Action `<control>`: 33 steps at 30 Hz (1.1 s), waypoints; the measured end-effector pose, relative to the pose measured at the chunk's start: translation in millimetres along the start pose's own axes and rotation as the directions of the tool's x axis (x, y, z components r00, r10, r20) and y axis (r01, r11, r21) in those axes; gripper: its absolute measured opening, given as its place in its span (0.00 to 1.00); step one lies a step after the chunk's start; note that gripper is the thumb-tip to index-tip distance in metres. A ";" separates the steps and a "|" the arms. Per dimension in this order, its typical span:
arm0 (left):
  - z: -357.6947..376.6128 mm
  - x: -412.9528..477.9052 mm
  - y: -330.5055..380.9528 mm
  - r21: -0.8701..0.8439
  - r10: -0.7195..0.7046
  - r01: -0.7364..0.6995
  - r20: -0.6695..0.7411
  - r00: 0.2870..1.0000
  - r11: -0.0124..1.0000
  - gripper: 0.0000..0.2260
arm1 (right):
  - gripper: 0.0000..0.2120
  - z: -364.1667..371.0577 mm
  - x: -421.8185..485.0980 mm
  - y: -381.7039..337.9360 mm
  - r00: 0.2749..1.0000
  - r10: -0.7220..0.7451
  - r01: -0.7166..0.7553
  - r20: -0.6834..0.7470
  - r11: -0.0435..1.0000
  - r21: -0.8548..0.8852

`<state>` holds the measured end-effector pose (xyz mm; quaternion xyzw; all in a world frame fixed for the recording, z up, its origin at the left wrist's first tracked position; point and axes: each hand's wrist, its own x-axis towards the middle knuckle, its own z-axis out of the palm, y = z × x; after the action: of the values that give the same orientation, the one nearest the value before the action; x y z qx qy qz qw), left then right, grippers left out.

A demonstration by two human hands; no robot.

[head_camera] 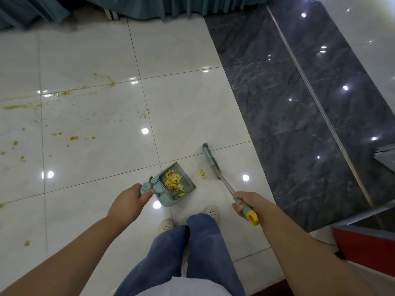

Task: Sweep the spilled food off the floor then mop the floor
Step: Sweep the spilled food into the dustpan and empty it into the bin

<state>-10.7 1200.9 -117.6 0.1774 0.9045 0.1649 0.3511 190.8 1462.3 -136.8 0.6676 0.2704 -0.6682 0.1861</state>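
My left hand [130, 200] grips the handle of a teal dustpan [188, 186] that rests on the white tile floor [188, 107] just ahead of my feet. Several yellow food pieces [172, 180] lie inside the pan. A few more yellow bits [201, 173] lie on the tile between the pan's mouth and the broom head [210, 160]. My right hand [243, 205] holds the broom's teal handle near its yellow end cap, with the broom head down on the floor to the right of the pan.
Brownish-yellow sauce splatter [72, 137] is spread over the tiles on the left. A dark marble strip [288, 99] runs along the right. Teal curtains [149, 7] hang at the far edge. A red object [363, 246] stands at the lower right. My feet [188, 218] stand right behind the pan.
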 end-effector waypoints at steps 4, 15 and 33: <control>-1.4 2.3 -9.4 -0.004 0.003 -0.003 0.005 1.000 1.000 0.17 | 0.10 28.3 -5.3 26.1 0.992 0.068 -0.075 0.105 0.995 0.072; -11.4 -6.7 -38.1 -0.045 0.007 -0.007 -0.010 1.000 0.999 0.18 | 0.08 29.3 -43.1 28.2 0.973 0.003 -0.056 0.232 0.974 0.221; -43.1 -6.7 -98.7 -0.204 -0.185 0.162 -0.097 0.978 0.965 0.15 | 0.11 125.7 -17.0 0.5 0.999 -0.035 0.023 -0.011 0.836 -0.549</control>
<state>-56.2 1103.3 -125.3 0.0525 0.9148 0.2312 0.3270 92.3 1383.3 -124.6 0.5892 0.4623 -0.5586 0.3564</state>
